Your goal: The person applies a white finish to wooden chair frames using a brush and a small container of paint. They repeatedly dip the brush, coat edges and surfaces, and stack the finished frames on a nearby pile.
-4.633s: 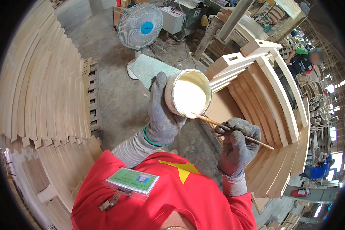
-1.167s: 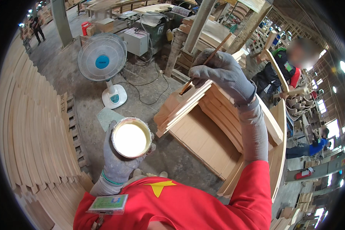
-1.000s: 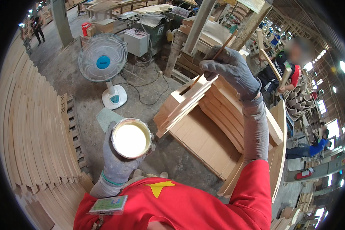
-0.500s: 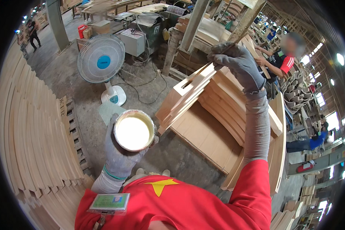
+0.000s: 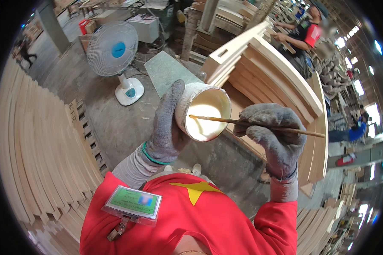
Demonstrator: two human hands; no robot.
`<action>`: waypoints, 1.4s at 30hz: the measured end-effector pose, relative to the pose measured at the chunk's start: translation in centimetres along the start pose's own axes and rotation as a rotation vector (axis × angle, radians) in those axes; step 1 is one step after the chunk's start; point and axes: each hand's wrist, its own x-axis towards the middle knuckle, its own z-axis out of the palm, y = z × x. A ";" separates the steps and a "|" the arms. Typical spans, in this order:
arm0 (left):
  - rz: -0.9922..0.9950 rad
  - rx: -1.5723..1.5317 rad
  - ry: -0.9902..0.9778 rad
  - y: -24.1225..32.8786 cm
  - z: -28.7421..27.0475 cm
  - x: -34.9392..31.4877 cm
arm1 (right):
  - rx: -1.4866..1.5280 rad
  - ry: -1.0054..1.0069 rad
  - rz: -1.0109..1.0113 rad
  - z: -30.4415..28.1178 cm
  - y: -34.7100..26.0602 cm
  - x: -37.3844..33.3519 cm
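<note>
My left hand [image 5: 168,125], in a grey glove, is wrapped around a whitish, stained pot [image 5: 184,106]. White liquid [image 5: 206,111] shows inside the pot, whose mouth tilts to the right. A thin wooden stick [image 5: 225,120] is pinched in my gloved right hand [image 5: 276,134]. The stick's left end is inside the pot, over or in the liquid; its other end sticks out past my right hand. Beyond my left hand is a pale green sheet [image 5: 168,72]; whether that hand also holds it I cannot tell.
Curved wooden parts [image 5: 281,72] are stacked to the right, beyond my right hand. Long wooden pieces [image 5: 42,144] fill the left side beside a slatted pallet [image 5: 89,140]. A standing fan [image 5: 112,49] is ahead on the left. Another person [image 5: 302,36] handles wood at the far right.
My right hand has come down from above the wooden parts, bringing the stick into the pot. My left hand has moved right and up with the pot; the green sheet shows more.
</note>
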 end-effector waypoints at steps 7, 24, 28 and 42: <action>-0.148 -0.268 -0.243 -3.6 1.3 0.8 | 0.094 0.391 -0.147 -1.1 -1.9 -5.7; -0.223 -0.164 0.070 -16.7 9.1 4.8 | -0.195 0.508 -0.324 -8.1 -0.4 -14.2; -0.177 -0.062 0.059 -18.8 10.0 5.6 | -0.312 0.497 -0.325 -8.4 -1.0 -15.3; -0.771 -0.154 0.042 -24.1 8.4 10.2 | -0.529 1.300 -0.129 -20.1 -10.4 -16.1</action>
